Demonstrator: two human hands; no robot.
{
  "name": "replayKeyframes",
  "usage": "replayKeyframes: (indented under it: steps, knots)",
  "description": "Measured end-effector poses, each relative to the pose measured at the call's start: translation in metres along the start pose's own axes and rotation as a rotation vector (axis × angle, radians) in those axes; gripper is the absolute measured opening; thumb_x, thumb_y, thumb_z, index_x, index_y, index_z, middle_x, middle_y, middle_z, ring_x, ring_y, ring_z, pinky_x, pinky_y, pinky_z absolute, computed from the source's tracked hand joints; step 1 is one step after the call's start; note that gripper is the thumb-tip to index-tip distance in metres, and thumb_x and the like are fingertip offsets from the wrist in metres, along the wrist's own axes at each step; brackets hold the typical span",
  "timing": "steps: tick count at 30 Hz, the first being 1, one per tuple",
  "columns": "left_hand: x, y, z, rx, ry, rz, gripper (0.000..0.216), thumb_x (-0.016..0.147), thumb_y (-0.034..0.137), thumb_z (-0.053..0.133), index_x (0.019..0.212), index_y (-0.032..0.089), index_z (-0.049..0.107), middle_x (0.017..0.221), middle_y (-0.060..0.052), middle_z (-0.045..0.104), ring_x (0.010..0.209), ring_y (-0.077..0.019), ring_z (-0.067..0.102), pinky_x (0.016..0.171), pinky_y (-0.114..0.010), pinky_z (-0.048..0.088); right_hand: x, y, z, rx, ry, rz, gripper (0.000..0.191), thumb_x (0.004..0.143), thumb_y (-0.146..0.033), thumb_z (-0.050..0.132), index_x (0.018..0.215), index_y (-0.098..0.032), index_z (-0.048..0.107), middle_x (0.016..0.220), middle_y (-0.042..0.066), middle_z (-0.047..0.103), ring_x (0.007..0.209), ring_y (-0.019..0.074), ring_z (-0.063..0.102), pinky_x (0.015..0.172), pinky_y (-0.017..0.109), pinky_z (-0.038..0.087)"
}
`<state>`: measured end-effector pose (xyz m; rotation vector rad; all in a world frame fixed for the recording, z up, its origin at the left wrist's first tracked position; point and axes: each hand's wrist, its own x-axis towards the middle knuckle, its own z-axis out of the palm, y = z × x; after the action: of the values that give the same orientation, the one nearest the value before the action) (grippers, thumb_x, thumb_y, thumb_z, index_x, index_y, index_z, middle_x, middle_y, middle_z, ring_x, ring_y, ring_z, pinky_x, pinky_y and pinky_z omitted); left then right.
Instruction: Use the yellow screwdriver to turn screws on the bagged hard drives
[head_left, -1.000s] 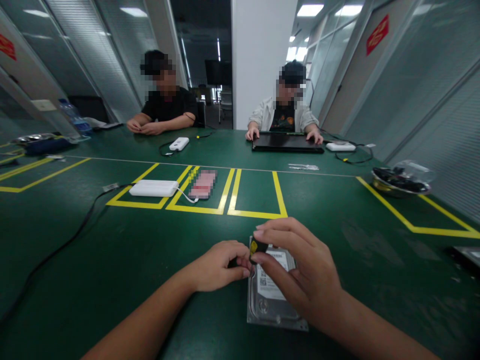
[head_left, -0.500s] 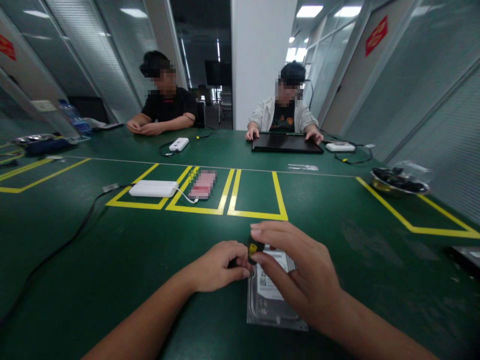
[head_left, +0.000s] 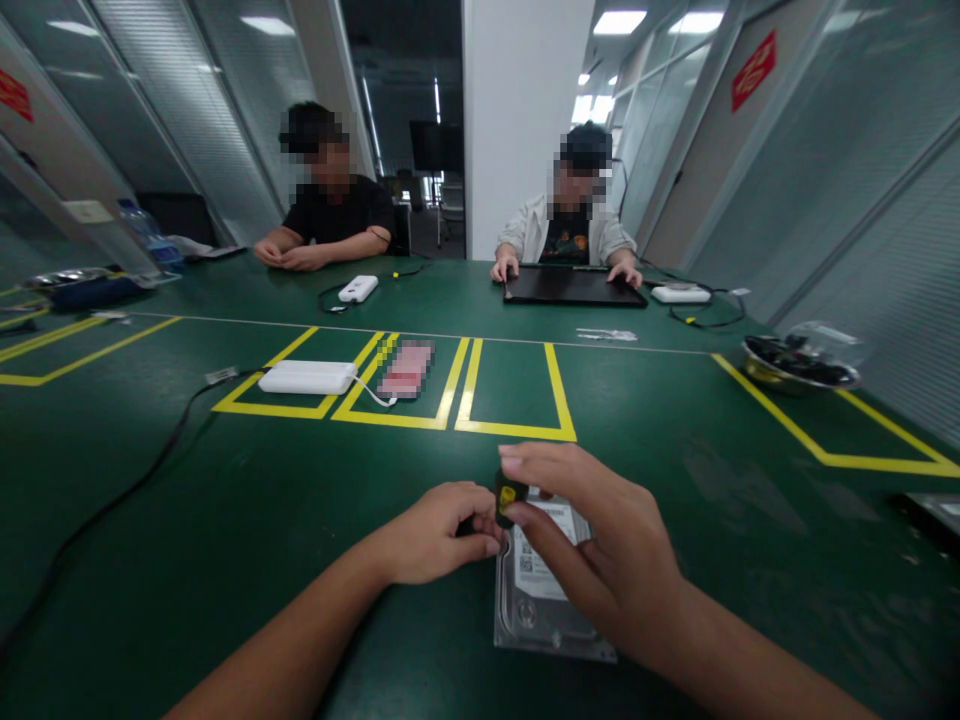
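Observation:
A silver hard drive (head_left: pixel 534 622) with a white label lies flat on the green table in front of me. My right hand (head_left: pixel 611 530) pinches the short black-and-yellow handle of a screwdriver (head_left: pixel 508 497) between thumb and fingers, above the drive's far left part. The handle stands roughly upright, and its lower end is hidden. My left hand (head_left: pixel 446 530) is closed at the drive's left edge, just beside the screwdriver. Whatever its fingertips grip is too small or too covered to make out.
A white power bank (head_left: pixel 307 377) is cabled to a pink phone (head_left: pixel 406 370) among yellow tape outlines. To the right stand a metal bowl of dark items (head_left: pixel 799 362) and another dark drive-like device (head_left: pixel 934 518). Two people sit opposite, one holding a black panel (head_left: pixel 574 286).
The screwdriver handle has turned slightly in my right fingers, its yellow mark looking a little different. My left hand and the hard drive have stayed put.

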<state>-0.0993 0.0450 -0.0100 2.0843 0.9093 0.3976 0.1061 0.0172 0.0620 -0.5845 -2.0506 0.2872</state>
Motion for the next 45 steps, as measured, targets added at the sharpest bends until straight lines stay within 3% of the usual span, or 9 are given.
replayKeyframes:
  steps: [16,25,30,33,36,40,45]
  knots:
    - [0.001,-0.002,0.001,0.025,0.02,0.035,0.009,0.088,0.024,0.059,0.084,0.016,0.058,0.083,0.0,0.06,0.077,-0.0161,0.054,0.072,-0.027,0.041,-0.002,-0.001,-0.001,0.009,-0.004,0.01,0.03,0.088,-0.009,0.061,0.117,-0.013,0.059,0.117,0.008,0.065,0.114,0.0125,0.059,0.099,0.025,0.049]
    - [0.0,0.0,0.001,-0.009,0.041,0.058,0.005,0.086,0.022,0.063,0.088,0.017,0.064,0.087,0.0,0.062,0.081,-0.0163,0.056,0.073,-0.027,0.041,-0.008,0.005,0.005,-0.01,0.052,0.089,0.037,0.086,-0.012,0.065,0.121,-0.018,0.053,0.107,0.004,0.063,0.095,0.0124,0.061,0.082,0.025,0.052]
    - [-0.001,0.001,0.0,-0.059,0.025,0.041,0.006,0.084,0.017,0.065,0.09,0.017,0.065,0.084,0.001,0.06,0.078,-0.0145,0.056,0.072,-0.025,0.042,0.001,-0.008,-0.033,-0.19,0.104,0.193,0.037,0.09,-0.019,0.062,0.125,-0.022,0.054,0.114,0.004,0.062,0.099,0.0161,0.06,0.085,0.03,0.051]
    - [-0.002,0.002,0.0,-0.097,0.015,0.04,0.008,0.083,0.015,0.065,0.091,0.017,0.065,0.085,0.001,0.06,0.079,-0.014,0.056,0.072,-0.025,0.042,0.002,-0.014,-0.062,-0.513,0.128,0.276,0.031,0.089,-0.028,0.065,0.119,-0.022,0.059,0.097,0.003,0.062,0.08,0.0151,0.059,0.073,0.029,0.049]
    - [-0.002,0.0,0.0,-0.123,0.011,0.044,0.008,0.084,0.016,0.065,0.092,0.016,0.065,0.087,0.0,0.06,0.08,-0.014,0.056,0.073,-0.025,0.043,-0.015,-0.01,-0.075,-0.701,0.093,0.279,0.021,0.091,-0.033,0.061,0.107,-0.02,0.059,0.082,0.001,0.056,0.067,0.0136,0.053,0.063,0.027,0.047]
    - [-0.002,-0.002,0.001,-0.109,0.012,0.05,0.008,0.084,0.017,0.066,0.092,0.016,0.065,0.087,0.0,0.06,0.08,-0.014,0.056,0.073,-0.025,0.043,-0.058,0.007,-0.073,-0.8,-0.054,0.153,0.013,0.096,-0.027,0.052,0.101,-0.016,0.054,0.097,0.007,0.058,0.086,0.0174,0.059,0.073,0.028,0.051]
    - [-0.001,-0.002,0.001,-0.113,0.018,0.059,0.009,0.083,0.017,0.066,0.092,0.016,0.064,0.086,0.0,0.06,0.079,-0.0137,0.055,0.072,-0.025,0.043,-0.108,0.032,-0.069,-0.968,-0.156,0.128,0.013,0.096,-0.024,0.047,0.098,-0.015,0.056,0.099,0.01,0.056,0.082,0.02,0.059,0.068,0.032,0.053]
